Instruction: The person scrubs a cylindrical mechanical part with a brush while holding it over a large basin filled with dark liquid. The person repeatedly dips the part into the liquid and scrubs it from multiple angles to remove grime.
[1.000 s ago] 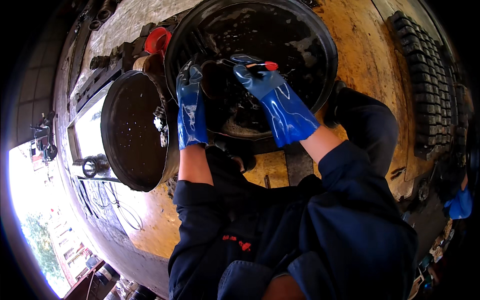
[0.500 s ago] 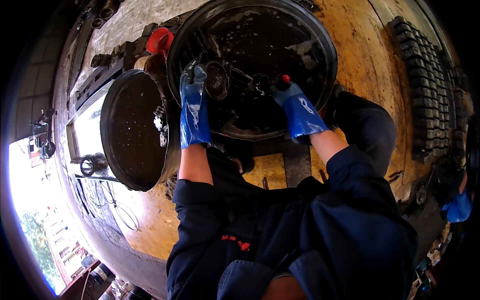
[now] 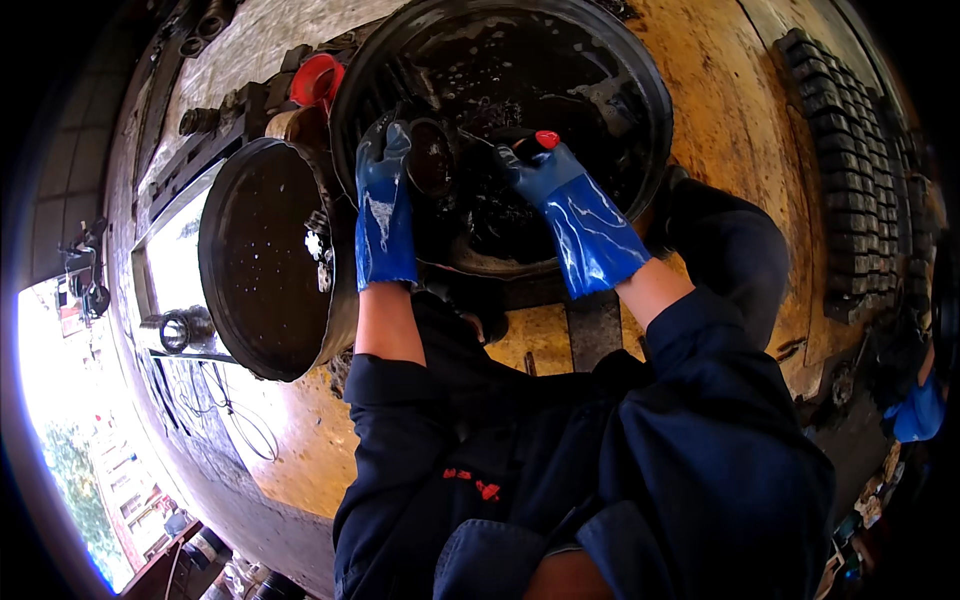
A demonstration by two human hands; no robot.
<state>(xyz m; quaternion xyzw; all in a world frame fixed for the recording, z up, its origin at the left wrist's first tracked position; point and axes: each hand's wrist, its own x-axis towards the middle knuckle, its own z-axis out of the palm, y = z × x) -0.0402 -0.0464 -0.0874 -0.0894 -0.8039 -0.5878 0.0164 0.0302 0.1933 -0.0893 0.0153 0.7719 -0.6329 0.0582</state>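
Observation:
Both my hands wear long blue gloves and reach into a large round dark basin [image 3: 655,75] of dark liquid. My left hand [image 3: 384,175] is closed on the left edge of a dark, round, hollow metal part [image 3: 430,157]. Wrapped in my right hand [image 3: 548,180] is a tool with a red-ended handle [image 3: 547,139]. A thin shaft seems to run from it leftward toward the metal part; its exact kind is unclear. Dark liquid and shadow hide the lower side of the part and some of my fingers.
Left of the basin stands a second round drum [image 3: 265,260] with small metal pieces at its right rim. A red funnel-like cup [image 3: 318,82] sits behind it. Rows of dark metal blocks [image 3: 845,170] lie at right. Another person's blue sleeve [image 3: 915,410] shows far right.
My right hand has moved left and slightly up, bringing the red-ended tool closer to the round part. My left hand stays nearly in place on the part.

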